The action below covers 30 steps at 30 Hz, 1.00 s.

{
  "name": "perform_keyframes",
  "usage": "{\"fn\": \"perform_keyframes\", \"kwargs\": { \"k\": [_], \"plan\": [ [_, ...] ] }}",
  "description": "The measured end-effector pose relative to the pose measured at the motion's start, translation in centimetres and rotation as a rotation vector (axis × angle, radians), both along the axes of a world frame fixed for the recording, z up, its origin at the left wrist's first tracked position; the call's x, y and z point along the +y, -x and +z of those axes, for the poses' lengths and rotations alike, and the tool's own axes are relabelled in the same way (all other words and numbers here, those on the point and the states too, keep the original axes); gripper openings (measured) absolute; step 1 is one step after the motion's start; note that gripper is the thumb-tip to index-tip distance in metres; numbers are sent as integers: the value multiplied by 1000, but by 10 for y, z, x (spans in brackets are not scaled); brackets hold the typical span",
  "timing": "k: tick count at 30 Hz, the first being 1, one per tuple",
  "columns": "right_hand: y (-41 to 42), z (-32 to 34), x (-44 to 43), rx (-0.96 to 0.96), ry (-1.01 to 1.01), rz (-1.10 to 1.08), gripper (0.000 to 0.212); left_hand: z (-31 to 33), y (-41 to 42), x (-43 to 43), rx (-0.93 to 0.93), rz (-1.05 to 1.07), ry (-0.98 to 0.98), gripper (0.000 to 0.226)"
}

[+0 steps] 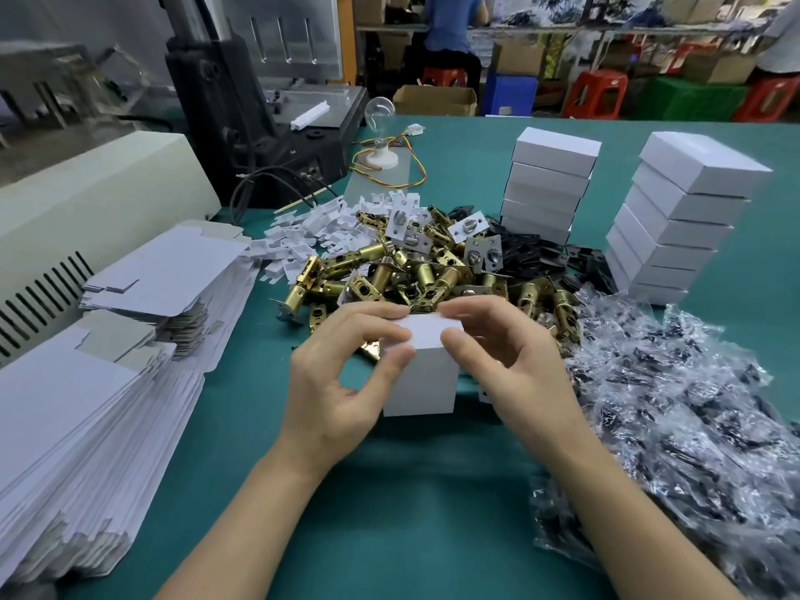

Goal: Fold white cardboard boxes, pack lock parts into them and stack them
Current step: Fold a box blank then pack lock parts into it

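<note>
Box (422, 383) between left grip (337, 383), right grip (519, 370)

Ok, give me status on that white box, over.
Left hand, right hand: both pinching top of small white cardboard box. Box upright on green table, top looks closed. Heap of brass lock latches just behind it.

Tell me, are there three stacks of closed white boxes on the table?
No, only two stand on the table: a shorter stack behind the lock parts and a taller stack beside it.
</note>
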State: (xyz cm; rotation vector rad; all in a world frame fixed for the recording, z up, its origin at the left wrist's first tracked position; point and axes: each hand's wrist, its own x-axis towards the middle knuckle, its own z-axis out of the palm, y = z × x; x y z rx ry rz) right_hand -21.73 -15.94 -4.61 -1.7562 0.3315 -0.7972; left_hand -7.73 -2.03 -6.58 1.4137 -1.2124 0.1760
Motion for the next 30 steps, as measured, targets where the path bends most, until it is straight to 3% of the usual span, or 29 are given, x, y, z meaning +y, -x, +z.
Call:
{"fn": "perform_keyframes", "kwargs": {
  "k": [9, 30],
  "plan": [
    [-2, 0, 3, 9, 85, -27, 12, 0, 3, -1, 305, -82, 6, 20],
    [-2, -1, 2, -28, 266, -43, 18, 3, -3, 1, 164, -136, -52, 16]
  ]
}}
